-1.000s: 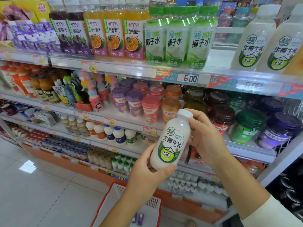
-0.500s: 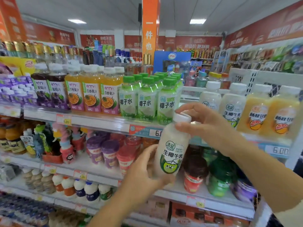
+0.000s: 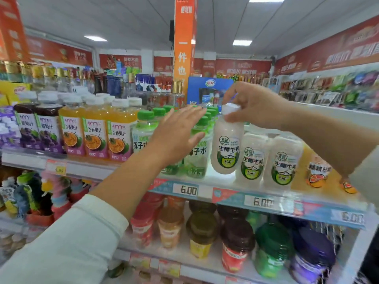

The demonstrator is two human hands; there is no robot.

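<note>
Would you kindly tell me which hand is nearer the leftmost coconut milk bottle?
Right. The right hand pinches the coconut milk bottle by its cap from above; the left hand hovers open to its left, apart, before the green-capped bottles.

1. This was a shop, a self-service grocery or small supermarket, seen from its drinks aisle.
2. Tiered shelves carried rows of identical goods with their labels facing out: grape juice bottles, orange juice bottles, green-capped bottles and white milk bottles.
3. Price tags sat along the shelf edges, several reading 6.00.
4. Lidded cups in many colours filled the tier below.
5. Red banners ran along the walls under the ceiling, and an orange pillar sign bore large characters.
6. Racks of hanging packets lined the far right wall beneath flat ceiling lights.
</note>
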